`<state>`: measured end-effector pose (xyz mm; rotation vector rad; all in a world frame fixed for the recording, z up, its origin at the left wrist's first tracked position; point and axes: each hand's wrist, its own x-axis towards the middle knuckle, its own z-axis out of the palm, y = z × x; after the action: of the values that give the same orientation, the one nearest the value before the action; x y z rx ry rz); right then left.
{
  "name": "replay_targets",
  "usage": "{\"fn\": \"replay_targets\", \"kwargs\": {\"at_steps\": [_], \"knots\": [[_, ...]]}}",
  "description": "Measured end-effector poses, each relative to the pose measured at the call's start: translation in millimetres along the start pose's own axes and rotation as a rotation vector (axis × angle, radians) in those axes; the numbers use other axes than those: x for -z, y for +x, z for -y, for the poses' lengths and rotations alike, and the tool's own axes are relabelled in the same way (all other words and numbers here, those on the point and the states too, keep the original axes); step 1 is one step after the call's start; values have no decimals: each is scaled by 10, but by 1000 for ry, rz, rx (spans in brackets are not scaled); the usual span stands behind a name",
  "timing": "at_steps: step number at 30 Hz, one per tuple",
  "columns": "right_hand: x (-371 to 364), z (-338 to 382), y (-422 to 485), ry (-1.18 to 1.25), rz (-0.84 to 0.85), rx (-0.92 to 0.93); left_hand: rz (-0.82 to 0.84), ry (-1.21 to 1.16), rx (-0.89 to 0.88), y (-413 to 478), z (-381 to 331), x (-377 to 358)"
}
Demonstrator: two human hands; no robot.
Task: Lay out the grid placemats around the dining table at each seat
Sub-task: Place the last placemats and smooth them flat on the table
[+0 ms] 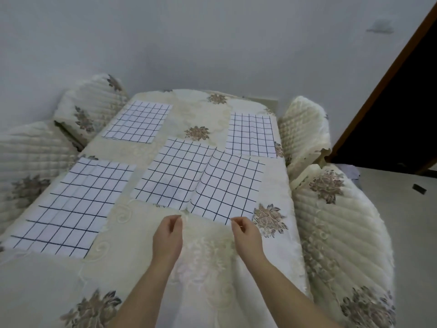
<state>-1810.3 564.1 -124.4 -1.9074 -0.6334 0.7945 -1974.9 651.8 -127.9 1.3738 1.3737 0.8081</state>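
a dining surface (146,235) draped in a cream floral cloth, seen from above at one end. four white placemats with dark grid lines lie flat on it: a near-left placemat (71,204), a far-left placemat (138,123), a far-right placemat (251,134), and a wide centre placemat (227,185) with a raised crease down its middle; whether that is one mat or two overlapping is unclear. both bare arms reach forward. the right hand (246,233) has its fingers (236,222) curled, pinching the centre placemat's near edge. the left hand (169,235) has its fingers (176,220) curled together just short of that edge; whether they grip anything cannot be told. quilted chairs (343,233) flank both long sides.
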Motion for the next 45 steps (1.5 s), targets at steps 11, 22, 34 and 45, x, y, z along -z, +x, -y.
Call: {"fn": "replay_targets", "kwargs": {"at_steps": [11, 22, 34, 45], "knots": [[-284, -111, 748, -882, 258, 247, 256, 1042, -234, 919, 259, -89], [-321, -264, 855, -991, 380, 261, 366, 1220, -215, 988, 395, -219], [-183, -398, 619, -1011, 426, 333, 329, 1204, -134, 487, 493, -122], [-18, -603, 144, -1002, 471, 427, 236, 1143, -65, -258, 666, -19]]}}
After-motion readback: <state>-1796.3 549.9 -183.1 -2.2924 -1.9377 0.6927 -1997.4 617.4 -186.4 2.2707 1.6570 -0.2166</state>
